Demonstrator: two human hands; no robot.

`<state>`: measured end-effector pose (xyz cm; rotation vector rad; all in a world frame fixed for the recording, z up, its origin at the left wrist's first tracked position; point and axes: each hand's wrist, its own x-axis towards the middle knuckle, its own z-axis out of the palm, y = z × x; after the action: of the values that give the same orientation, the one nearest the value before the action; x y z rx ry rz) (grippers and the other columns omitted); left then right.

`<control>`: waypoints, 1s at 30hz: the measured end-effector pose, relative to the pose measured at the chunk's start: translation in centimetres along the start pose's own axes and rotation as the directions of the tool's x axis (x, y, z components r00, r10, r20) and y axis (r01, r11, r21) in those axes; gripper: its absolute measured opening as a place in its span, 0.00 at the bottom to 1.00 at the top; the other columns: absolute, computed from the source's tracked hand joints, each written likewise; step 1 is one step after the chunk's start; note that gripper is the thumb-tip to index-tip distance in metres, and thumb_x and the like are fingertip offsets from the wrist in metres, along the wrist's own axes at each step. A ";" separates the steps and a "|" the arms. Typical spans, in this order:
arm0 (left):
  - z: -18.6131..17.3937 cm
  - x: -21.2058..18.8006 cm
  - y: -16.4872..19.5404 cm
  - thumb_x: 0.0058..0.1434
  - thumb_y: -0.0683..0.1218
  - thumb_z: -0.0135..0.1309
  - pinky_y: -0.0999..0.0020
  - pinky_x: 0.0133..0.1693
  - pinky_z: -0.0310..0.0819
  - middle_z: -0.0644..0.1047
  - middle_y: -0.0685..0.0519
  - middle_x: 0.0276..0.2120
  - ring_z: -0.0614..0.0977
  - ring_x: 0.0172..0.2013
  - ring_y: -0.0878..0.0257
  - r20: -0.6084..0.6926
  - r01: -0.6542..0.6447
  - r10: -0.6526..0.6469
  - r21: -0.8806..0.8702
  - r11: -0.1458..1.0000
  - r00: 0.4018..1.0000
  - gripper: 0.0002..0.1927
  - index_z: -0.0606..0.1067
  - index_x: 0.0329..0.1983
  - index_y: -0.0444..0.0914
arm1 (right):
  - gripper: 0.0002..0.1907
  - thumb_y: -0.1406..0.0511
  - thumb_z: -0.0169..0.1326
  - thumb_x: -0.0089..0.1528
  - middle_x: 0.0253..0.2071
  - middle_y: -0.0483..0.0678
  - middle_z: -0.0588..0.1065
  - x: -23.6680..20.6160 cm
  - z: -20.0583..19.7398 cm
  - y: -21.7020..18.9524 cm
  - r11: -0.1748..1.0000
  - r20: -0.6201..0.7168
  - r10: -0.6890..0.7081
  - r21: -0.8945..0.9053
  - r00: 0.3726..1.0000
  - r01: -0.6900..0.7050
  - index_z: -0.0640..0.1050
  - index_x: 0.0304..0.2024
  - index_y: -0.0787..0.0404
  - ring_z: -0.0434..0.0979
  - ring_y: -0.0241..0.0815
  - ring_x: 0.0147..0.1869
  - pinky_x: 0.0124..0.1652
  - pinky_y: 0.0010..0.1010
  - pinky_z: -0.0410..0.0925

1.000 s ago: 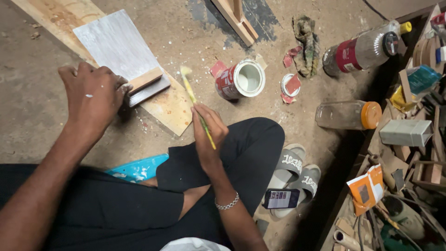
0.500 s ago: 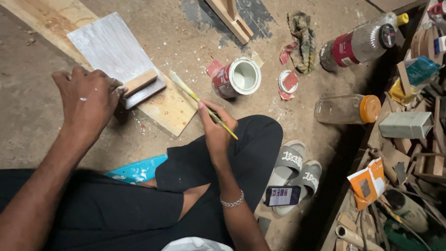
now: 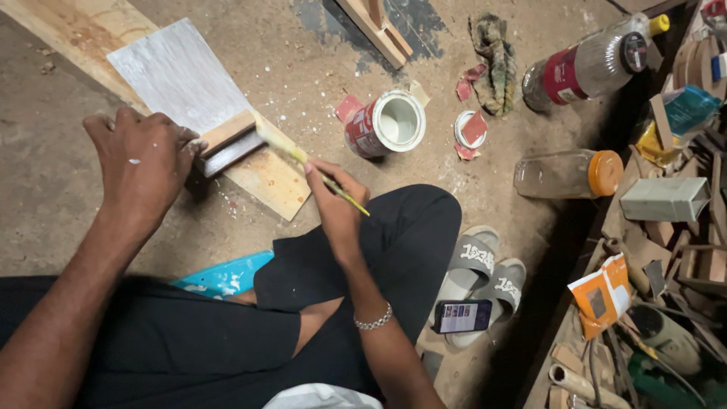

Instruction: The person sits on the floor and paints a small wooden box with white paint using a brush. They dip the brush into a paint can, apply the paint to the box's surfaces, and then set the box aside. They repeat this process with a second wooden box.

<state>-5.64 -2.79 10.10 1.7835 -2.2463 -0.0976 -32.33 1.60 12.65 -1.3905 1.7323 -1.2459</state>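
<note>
A small wooden block with a grey-painted side (image 3: 229,142) lies on a long pale wooden plank (image 3: 269,178) on the dusty floor (image 3: 45,189), at the lower edge of a white-painted panel (image 3: 176,76). The left hand (image 3: 144,163) is curled closed against the block's near end. The right hand (image 3: 333,204) pinches a thin yellow-handled paintbrush (image 3: 303,157), bristles touching the block. Beyond the plank's end, an open red paint tin (image 3: 385,123) stands beside its lid (image 3: 471,130).
</note>
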 end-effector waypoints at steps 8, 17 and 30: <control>0.2 0.2 -0.2 0.65 0.48 0.61 0.46 0.56 0.57 0.81 0.55 0.35 0.76 0.47 0.52 -0.051 -0.013 0.013 0.000 1.000 0.999 0.06 0.86 0.40 0.45 | 0.07 0.72 0.64 0.60 0.38 0.53 0.82 -1.3 -1.3 -0.2 0.864 0.051 -0.395 -0.318 0.917 0.389 0.82 0.41 0.65 0.83 0.45 0.40 0.41 0.32 0.74; -0.4 0.6 0.1 0.65 0.49 0.61 0.46 0.54 0.57 0.81 0.53 0.35 0.76 0.46 0.50 -0.032 0.017 -0.017 -0.024 1.000 0.999 0.06 0.86 0.40 0.45 | 0.04 0.73 0.62 0.65 0.41 0.53 0.82 -5.7 3.2 -0.7 0.835 0.419 -0.512 0.039 0.750 0.549 0.83 0.43 0.65 0.84 0.44 0.41 0.39 0.30 0.74; -0.9 0.5 0.0 0.65 0.49 0.61 0.46 0.54 0.56 0.81 0.52 0.36 0.76 0.45 0.50 -0.028 0.012 -0.014 -0.053 0.999 1.000 0.08 0.86 0.41 0.44 | 0.08 0.73 0.60 0.64 0.42 0.54 0.82 -4.1 1.5 -1.5 0.911 0.216 -0.395 -0.034 0.893 0.411 0.81 0.46 0.67 0.83 0.43 0.45 0.45 0.29 0.76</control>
<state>-5.54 -3.17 11.11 1.7613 -2.1925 -0.1324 -29.27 5.03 13.05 -1.9261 1.4062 -1.1976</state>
